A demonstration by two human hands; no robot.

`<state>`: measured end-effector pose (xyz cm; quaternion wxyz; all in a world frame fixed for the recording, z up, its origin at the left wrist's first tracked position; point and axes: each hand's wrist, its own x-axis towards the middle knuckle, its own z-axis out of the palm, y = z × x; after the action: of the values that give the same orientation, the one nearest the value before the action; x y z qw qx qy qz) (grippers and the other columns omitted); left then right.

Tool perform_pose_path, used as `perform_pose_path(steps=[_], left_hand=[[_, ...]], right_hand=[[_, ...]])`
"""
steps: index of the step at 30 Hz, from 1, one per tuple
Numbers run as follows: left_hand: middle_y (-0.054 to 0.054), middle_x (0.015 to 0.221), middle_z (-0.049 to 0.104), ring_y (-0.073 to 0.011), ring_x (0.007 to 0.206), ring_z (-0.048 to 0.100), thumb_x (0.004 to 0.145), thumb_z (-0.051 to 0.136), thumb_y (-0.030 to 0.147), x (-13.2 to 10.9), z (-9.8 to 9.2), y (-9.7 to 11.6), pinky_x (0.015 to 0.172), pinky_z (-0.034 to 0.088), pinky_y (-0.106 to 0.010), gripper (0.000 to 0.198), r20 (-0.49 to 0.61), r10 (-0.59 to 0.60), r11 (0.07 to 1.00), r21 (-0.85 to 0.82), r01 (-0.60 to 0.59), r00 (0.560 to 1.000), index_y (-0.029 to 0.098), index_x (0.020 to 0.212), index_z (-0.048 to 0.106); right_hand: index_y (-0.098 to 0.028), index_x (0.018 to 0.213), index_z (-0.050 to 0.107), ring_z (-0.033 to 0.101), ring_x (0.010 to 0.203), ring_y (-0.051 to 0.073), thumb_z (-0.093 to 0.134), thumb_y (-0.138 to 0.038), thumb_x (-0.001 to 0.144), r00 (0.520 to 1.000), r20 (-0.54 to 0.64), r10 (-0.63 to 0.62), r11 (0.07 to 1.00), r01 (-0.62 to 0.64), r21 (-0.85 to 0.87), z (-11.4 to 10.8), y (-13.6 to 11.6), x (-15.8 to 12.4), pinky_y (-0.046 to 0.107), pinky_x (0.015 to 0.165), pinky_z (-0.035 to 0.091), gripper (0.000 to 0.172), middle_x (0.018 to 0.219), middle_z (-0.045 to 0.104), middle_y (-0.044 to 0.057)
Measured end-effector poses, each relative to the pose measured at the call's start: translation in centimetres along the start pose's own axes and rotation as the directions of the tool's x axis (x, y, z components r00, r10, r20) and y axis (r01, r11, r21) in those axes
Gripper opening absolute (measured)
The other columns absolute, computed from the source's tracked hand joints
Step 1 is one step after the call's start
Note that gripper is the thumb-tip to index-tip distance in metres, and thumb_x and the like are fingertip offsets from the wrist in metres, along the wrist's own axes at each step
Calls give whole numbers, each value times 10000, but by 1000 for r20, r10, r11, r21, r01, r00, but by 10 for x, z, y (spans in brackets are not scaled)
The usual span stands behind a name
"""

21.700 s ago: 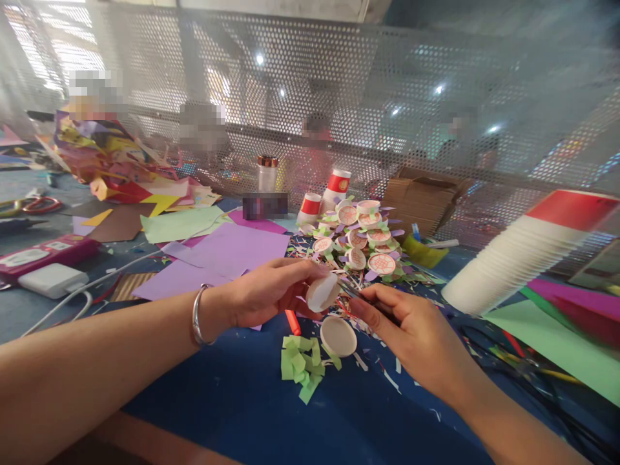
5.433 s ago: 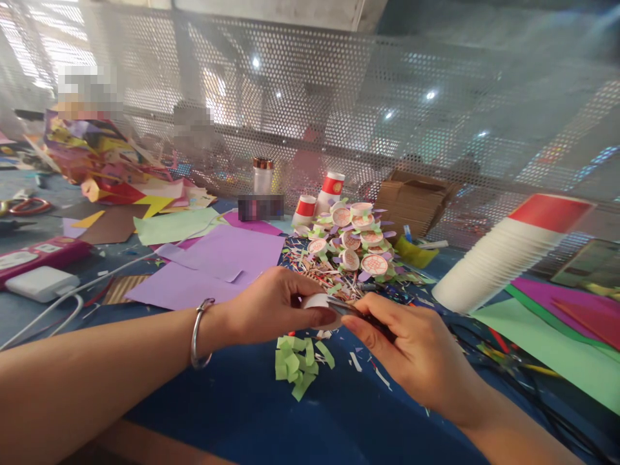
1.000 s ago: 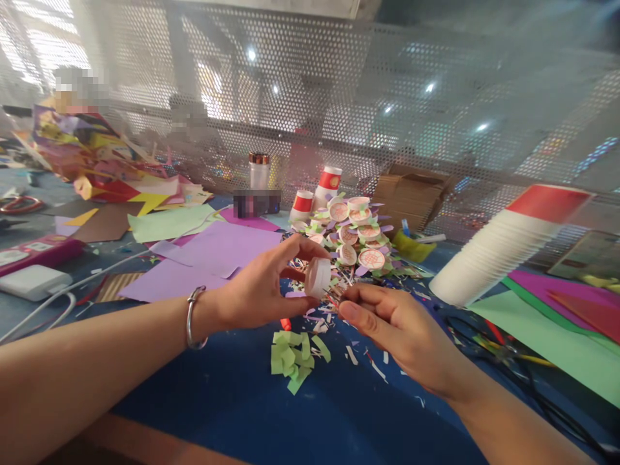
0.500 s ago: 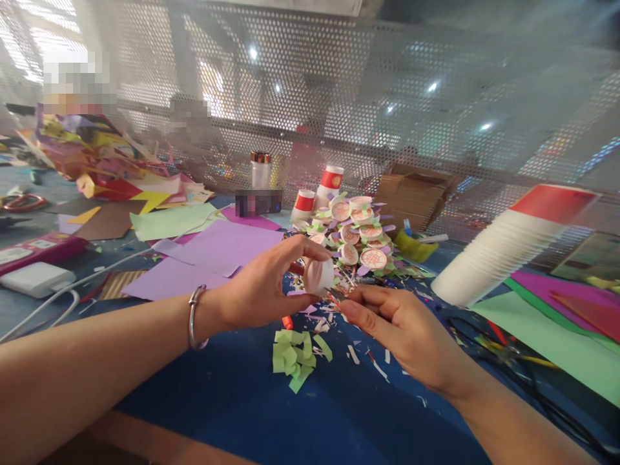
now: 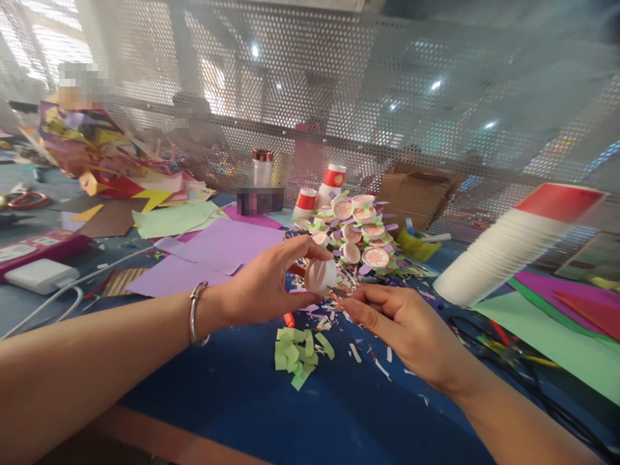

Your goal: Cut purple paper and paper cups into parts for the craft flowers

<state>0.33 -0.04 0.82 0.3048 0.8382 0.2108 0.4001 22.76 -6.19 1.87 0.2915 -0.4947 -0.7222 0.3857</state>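
Between the thumb and fingers of my left hand (image 5: 264, 281) is a small white paper cup piece (image 5: 320, 276), round and shallow, held tilted on its side. My right hand (image 5: 394, 320) pinches a thin, slender item with red on it (image 5: 335, 297); its tip meets the lower right edge of the cup piece, and its kind is too small to make out. Just behind stands a heap of paper cup bottoms with red drawn patterns (image 5: 361, 229), mixed with green and purple paper tabs. Below my hands lie cut green paper pieces (image 5: 298, 355) and an orange-red cap (image 5: 289, 320).
A leaning stack of paper cups (image 5: 513, 248) stands at right near black scissors or cable loops. Purple paper (image 5: 213, 248) spreads at left beside a power strip (image 5: 43, 248) and white cable. White scraps litter the blue table (image 5: 368, 420). A perforated metal screen (image 5: 290, 84) closes the back.
The view has shifted slightly. My left hand still holds the cup piece, turned a little, and my right hand's thin item stays at its lower edge.
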Motion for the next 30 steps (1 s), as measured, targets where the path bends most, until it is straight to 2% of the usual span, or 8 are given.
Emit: perform_pose_path(steps=[9,15,20,22,26,30], left_hand=[[-100,1218,599,-218,1140,589,791,748,188,-1,1,-3,930,550,-324,438,22,-6,998,-62,7,1000,174,1184,552],[-103,1230,588,-211,1158,589,815,758,254,-2,1,-3,955,539,-322,417,11,47,990,-136,-45,999,179,1163,540],[-119,1247,589,-223,1195,582,818,739,178,-2,3,-6,924,562,-332,379,-19,142,985,-91,-143,990,191,1141,539],[-126,1231,601,-227,1176,596,813,738,157,-2,1,-7,907,570,-348,394,-28,217,976,-27,-218,976,187,1152,539],[-132,1214,633,-217,1159,600,815,712,93,0,-5,-1,965,536,-381,395,9,389,894,237,-380,921,168,1166,549],[-149,1201,648,-217,1133,597,887,620,84,0,-7,9,943,538,-382,246,50,459,765,487,-422,887,133,1122,566]], right_hand=[[-199,682,514,265,549,105,551,-548,940,1000,7,-18,999,19,-40,-2,-3,-2,281,491,198,436,618,314,-57],[-202,686,507,276,545,104,530,-548,952,999,24,-27,999,27,-27,0,-3,-2,279,488,209,437,618,313,-57],[-196,682,518,293,563,108,535,-549,947,999,33,-31,999,32,-31,0,-1,-2,280,506,225,441,634,319,-52],[-190,705,547,310,579,111,531,-548,948,999,34,-35,998,36,-45,-1,-2,-3,281,520,236,433,650,340,-45],[-191,737,564,327,592,118,536,-545,944,999,25,-38,997,40,-72,0,-3,-3,281,533,251,410,647,350,-45],[-201,681,499,313,574,113,535,-552,941,999,-4,-53,994,52,-99,1,-1,-2,278,522,245,439,627,325,-52]])
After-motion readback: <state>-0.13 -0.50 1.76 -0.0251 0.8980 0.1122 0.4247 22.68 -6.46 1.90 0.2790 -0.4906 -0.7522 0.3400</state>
